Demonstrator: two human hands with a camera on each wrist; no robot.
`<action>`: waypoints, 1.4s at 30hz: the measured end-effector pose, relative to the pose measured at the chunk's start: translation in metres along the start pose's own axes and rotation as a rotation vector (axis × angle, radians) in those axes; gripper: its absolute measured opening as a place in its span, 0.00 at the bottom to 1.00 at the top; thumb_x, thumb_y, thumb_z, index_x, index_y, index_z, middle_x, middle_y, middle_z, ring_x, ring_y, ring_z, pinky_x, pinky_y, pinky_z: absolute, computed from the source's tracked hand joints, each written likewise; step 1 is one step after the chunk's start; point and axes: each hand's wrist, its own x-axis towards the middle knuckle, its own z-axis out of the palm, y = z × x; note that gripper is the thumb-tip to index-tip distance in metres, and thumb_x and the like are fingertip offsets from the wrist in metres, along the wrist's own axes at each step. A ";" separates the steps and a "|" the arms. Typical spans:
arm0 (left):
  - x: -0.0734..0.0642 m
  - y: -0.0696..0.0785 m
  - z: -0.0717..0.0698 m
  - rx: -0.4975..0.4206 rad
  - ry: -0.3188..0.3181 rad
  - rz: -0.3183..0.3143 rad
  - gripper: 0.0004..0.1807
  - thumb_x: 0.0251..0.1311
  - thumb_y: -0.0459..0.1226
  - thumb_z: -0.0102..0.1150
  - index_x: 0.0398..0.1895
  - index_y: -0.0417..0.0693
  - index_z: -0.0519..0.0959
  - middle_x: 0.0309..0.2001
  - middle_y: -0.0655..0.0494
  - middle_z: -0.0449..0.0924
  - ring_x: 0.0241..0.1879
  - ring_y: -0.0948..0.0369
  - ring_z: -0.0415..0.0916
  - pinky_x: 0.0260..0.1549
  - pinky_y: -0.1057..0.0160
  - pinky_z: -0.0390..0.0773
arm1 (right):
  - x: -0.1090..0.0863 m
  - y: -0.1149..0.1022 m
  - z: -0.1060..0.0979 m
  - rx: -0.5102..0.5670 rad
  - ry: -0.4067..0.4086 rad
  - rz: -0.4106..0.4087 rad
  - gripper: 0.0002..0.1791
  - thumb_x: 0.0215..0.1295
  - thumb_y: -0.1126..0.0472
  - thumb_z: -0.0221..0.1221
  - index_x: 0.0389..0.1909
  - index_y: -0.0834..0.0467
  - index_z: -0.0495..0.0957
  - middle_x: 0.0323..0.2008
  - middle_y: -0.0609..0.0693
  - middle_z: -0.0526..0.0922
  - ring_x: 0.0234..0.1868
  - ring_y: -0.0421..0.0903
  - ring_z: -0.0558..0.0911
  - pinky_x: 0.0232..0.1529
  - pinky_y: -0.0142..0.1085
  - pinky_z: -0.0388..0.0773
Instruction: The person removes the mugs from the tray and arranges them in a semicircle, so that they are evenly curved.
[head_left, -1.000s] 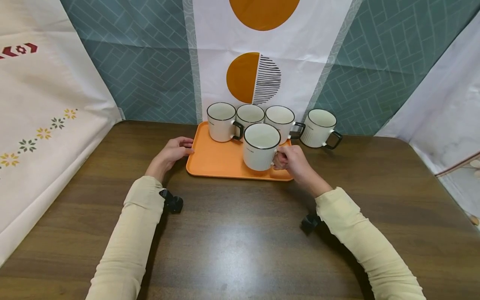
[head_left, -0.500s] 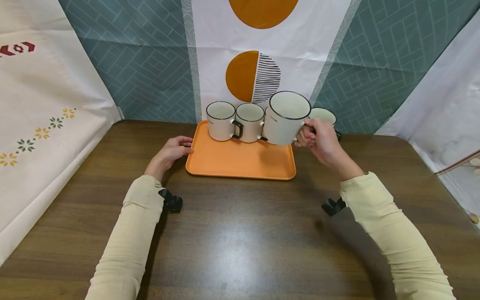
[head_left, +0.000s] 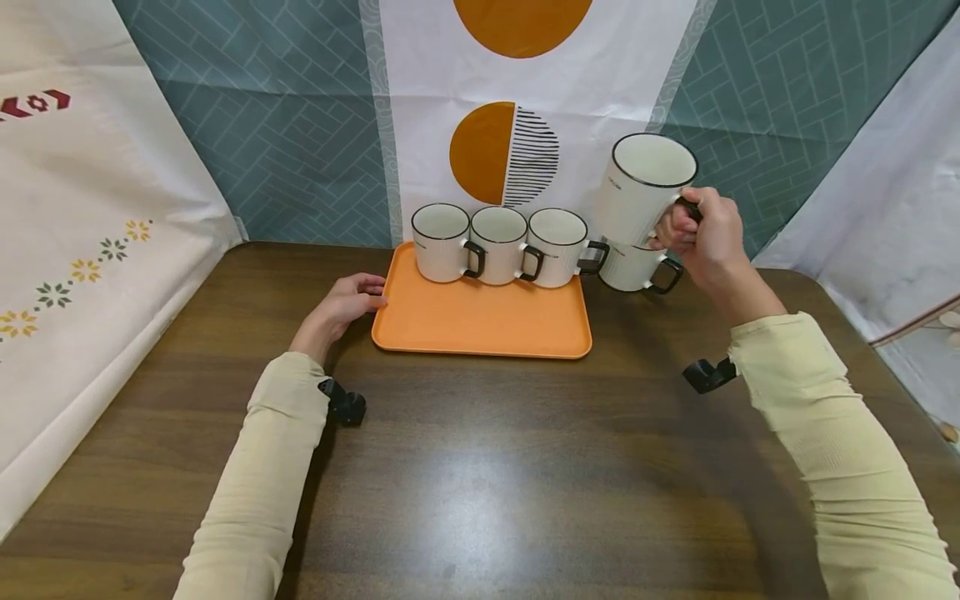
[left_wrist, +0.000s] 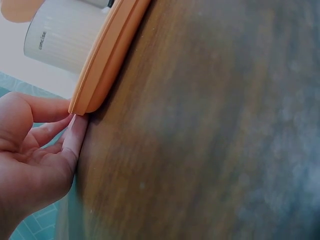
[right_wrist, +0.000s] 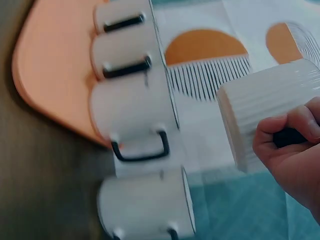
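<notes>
Head view: right hand (head_left: pixel 708 233), gripping 1 mug (head_left: pixel 637 204), has risen rightward; left hand (head_left: pixel 348 298) still pinches the tray (head_left: pixel 480 327).

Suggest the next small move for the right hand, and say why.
I'd probably pause the held mug and check its clearance before lowering: the right hand grips it in the air by its handle, and in the head view it hides the rim of the standing mug right of the tray. Coming straight down might knock that one.
</notes>
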 end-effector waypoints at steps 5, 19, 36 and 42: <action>0.002 -0.001 0.001 -0.005 -0.001 0.001 0.26 0.67 0.25 0.47 0.67 0.28 0.58 0.58 0.36 0.63 0.51 0.51 0.66 0.60 0.53 0.67 | 0.000 -0.007 -0.026 0.077 0.020 0.002 0.26 0.73 0.65 0.27 0.10 0.58 0.49 0.10 0.49 0.48 0.14 0.46 0.46 0.23 0.39 0.53; 0.002 0.002 0.000 0.004 0.004 -0.013 0.26 0.67 0.26 0.48 0.67 0.29 0.59 0.59 0.36 0.63 0.53 0.50 0.66 0.61 0.53 0.67 | -0.013 -0.005 -0.078 0.211 0.142 0.033 0.25 0.71 0.68 0.21 0.10 0.61 0.47 0.10 0.49 0.47 0.15 0.45 0.43 0.22 0.39 0.47; 0.001 -0.002 -0.001 0.002 0.006 -0.018 0.26 0.67 0.26 0.47 0.68 0.29 0.58 0.60 0.36 0.62 0.54 0.49 0.65 0.61 0.53 0.66 | -0.049 0.047 -0.102 0.108 0.324 0.200 0.27 0.71 0.65 0.27 0.08 0.59 0.52 0.09 0.48 0.50 0.15 0.48 0.46 0.20 0.35 0.63; 0.003 -0.002 -0.001 0.001 0.005 -0.026 0.26 0.67 0.26 0.47 0.68 0.30 0.58 0.60 0.36 0.62 0.54 0.49 0.65 0.61 0.54 0.66 | -0.058 0.061 -0.104 0.128 0.350 0.291 0.28 0.70 0.64 0.27 0.07 0.57 0.54 0.11 0.50 0.48 0.18 0.50 0.46 0.22 0.34 0.66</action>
